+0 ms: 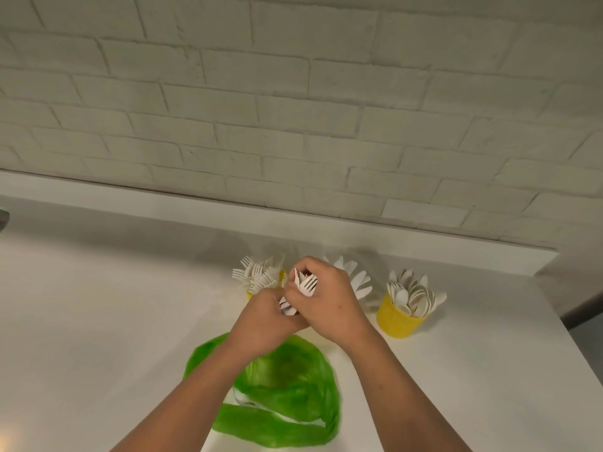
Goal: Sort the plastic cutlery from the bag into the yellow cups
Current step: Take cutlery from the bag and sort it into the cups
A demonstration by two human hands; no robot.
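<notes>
Nearest the camera, the green bag lies slumped and open on the white desk. Its mouth faces up, so pieces can be lifted straight out. A few white scraps show at its near edge, too small to name, and it looks almost emptied.

Just beyond the bag, the two hands meet over the desk. The left hand has its fingers curled round the lower end of a small bundle of cutlery and acts as the holder. The right hand is curled over the top of the bundle. Its fingertips pinch a fork whose tines stick up beside a pointed white piece, probably a knife. This looks like one hand steadying a mixed handful while the other picks out a single piece by type.

Behind the hands the sorted pieces stand heads up, which makes each kind easy to tell apart. The forks fan out of a cup on the left, and only slivers of its yellow show past the left hand. The knives rise in the middle, with their cup hidden behind the right hand. Further right, set apart, a yellow cup holds the spoons.

The row sits within easy reach of the bundle, so each drop is short, and the fork cup is closest to the pinched fork. Farthest back is the pale brick wall.
</notes>
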